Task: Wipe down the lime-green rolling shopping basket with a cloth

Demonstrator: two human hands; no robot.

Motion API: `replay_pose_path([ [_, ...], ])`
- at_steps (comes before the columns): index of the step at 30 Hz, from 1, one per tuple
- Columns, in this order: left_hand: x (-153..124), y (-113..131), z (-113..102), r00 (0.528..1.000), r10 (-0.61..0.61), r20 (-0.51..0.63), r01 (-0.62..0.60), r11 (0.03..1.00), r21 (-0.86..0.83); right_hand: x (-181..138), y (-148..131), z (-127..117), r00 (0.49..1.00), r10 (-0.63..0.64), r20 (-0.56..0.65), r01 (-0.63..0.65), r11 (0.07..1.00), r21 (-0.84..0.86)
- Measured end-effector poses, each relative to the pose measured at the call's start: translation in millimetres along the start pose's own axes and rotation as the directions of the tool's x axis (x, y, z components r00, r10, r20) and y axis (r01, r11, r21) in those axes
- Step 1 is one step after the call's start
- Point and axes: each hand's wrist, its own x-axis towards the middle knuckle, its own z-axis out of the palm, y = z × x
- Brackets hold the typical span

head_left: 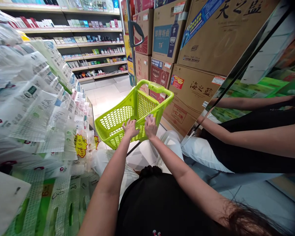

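A lime-green plastic shopping basket with lattice walls stands on the floor in front of me. It is tilted in view, and its inside shows nothing lying in it. Over its near rim my left hand is curled, fingers bent. A short way to the right, my right hand also lies at that rim with bent fingers. Both hands appear to grip the rim, though the fingertips are partly hidden. Below the basket a dark rod sticks out.
Close on my left hang many plastic-wrapped packs. Stacked cardboard cartons and a mirror showing my reflection line the right. Shelves of small boxes stand at the back, beyond pale floor tiles.
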Motion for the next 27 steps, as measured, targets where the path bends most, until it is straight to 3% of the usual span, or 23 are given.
replay_pose_path([
  [2, -0.1, 0.0, -0.6, 1.0, 0.003, -0.003, -0.003, 1.0, 0.002, -9.4, 1.4, 7.3, 0.992, -0.106, 0.064, 0.106, 0.994, 0.005],
  [4, 0.1, -0.6, -1.1, 1.0, 0.007, 0.001, -0.007, 1.0, 0.001, -7.9, 13.9, 8.1, 0.992, -0.112, 0.056, 0.111, 0.994, 0.021],
  [6, 0.9, -1.2, -1.3, 1.0, 0.009, 0.008, -0.009, 1.0, -0.004, 3.3, 30.4, 4.4, 0.999, 0.038, -0.021, -0.037, 0.998, 0.041],
  [9, 3.0, -0.5, -1.0, 1.0, 0.011, 0.011, -0.01, 1.0, -0.016, 19.5, 41.4, 2.2, 0.959, 0.252, -0.128, -0.239, 0.965, 0.107],
  [15, 5.3, 2.0, 0.4, 0.999, 0.025, -0.022, -0.026, 1.0, -0.01, -6.4, 16.0, 28.5, 0.999, 0.054, -0.004, -0.053, 0.99, 0.128],
  [18, 4.7, 0.7, 0.7, 0.999, 0.025, -0.024, -0.025, 1.0, -0.008, -19.5, 23.1, 37.7, 0.997, 0.03, 0.071, -0.039, 0.991, 0.128],
  [23, 1.6, 2.2, 2.5, 1.0, 0.008, -0.011, -0.009, 1.0, -0.011, -16.9, 40.6, 40.2, 0.942, 0.331, 0.063, -0.337, 0.931, 0.142],
  [25, 0.9, 5.1, 3.2, 1.0, 0.006, -0.023, -0.006, 1.0, -0.005, -19.3, 31.4, 41.6, 0.953, 0.297, 0.061, -0.303, 0.944, 0.134],
  [27, 1.0, 6.5, 2.0, 1.0, 0.008, -0.027, -0.008, 1.0, 0.004, -25.5, 17.4, 43.1, 0.988, 0.142, 0.069, -0.15, 0.979, 0.139],
])
